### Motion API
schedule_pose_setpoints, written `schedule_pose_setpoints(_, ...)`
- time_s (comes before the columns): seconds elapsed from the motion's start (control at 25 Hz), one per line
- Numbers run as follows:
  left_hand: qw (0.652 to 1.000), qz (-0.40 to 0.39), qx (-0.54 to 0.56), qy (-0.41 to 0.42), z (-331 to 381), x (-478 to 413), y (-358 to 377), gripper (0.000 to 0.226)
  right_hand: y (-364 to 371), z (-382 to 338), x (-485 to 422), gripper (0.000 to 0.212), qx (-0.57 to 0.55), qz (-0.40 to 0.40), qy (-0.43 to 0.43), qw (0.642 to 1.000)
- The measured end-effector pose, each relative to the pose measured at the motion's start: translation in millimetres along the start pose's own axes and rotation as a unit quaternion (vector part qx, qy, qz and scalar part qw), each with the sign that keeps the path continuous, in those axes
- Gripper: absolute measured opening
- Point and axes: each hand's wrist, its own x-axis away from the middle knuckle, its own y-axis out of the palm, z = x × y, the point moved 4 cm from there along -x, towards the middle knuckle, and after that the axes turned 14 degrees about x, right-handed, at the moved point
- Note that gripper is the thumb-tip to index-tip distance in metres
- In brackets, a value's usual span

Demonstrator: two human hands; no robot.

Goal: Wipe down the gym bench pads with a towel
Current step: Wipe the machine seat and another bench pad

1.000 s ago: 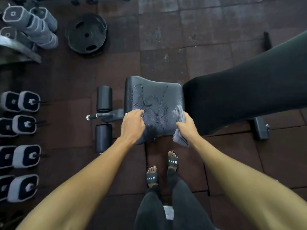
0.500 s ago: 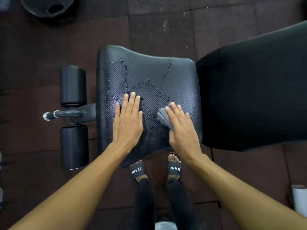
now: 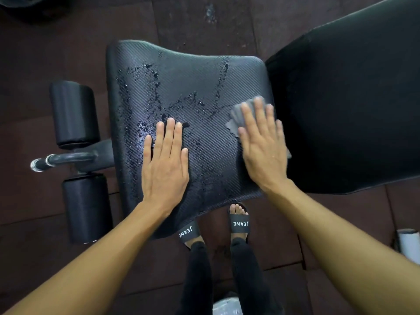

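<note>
Early stage. Seat pad (image 3: 181, 87) mostly unwiped: wet streaks and droplets across left and middle, running to far edge. Right hand (image 3: 263, 142) flat, fingers spread, pressing grey towel (image 3: 238, 119) onto right side of seat pad, near gap to back pad (image 3: 352, 98). No pinch grip, palm pressure only. Left hand (image 3: 166, 162) flat, spread, empty, bracing on near-middle of seat pad. Back pad looks dry, likely untouched. Left to do: rest of seat, whole back pad.
</note>
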Motion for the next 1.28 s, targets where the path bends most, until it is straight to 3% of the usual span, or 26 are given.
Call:
schedule_pose_setpoints(0.08, 1.000, 0.002, -0.004, -0.004, 1, 0, 1, 0.055, 3, 10, 35, 0.053, -0.017, -0.013, 0.032, 0.999)
schedule_pose_setpoints(0.2, 1.000, 0.004, 0.003, -0.003, 1, -1, 0, 0.055, 6, -32, 79, 0.053, 0.014, -0.007, -0.045, 0.999)
schedule_pose_setpoints(0.36, 1.000, 0.022, 0.010, 0.005, 3, -3, -5, 0.052, 0, -75, 5, 0.051, 0.010, 0.044, -0.139, 0.989)
schedule_pose_setpoints(0.52, 0.998, 0.059, 0.035, 0.014, 0, -21, -19, 0.044, -1, -35, -82, 0.051, 0.015, 0.022, -0.052, 0.998)
schedule_pose_setpoints(0.68, 0.999, 0.033, 0.020, -0.035, -18, -41, -20, 0.056, 0, 9, -46, 0.052, -0.007, 0.011, 0.032, 0.999)
schedule_pose_setpoints(0.8, 0.999, 0.016, 0.011, -0.038, -23, -42, -13, 0.057, 2, -26, -3, 0.052, 0.038, 0.028, -0.036, 0.998)
schedule_pose_setpoints(0.96, 0.999, 0.018, 0.009, -0.034, -23, -42, -13, 0.057, -12, -87, -82, 0.051, 0.003, 0.031, -0.158, 0.987)
schedule_pose_setpoints(1.12, 0.999, 0.019, 0.007, -0.032, -23, -42, -10, 0.057, -11, -45, -151, 0.050, 0.001, -0.007, -0.052, 0.999)
schedule_pose_setpoints(1.28, 0.999, 0.017, 0.015, -0.034, -23, -42, -11, 0.057, -7, -13, -87, 0.052, 0.002, 0.011, 0.044, 0.999)
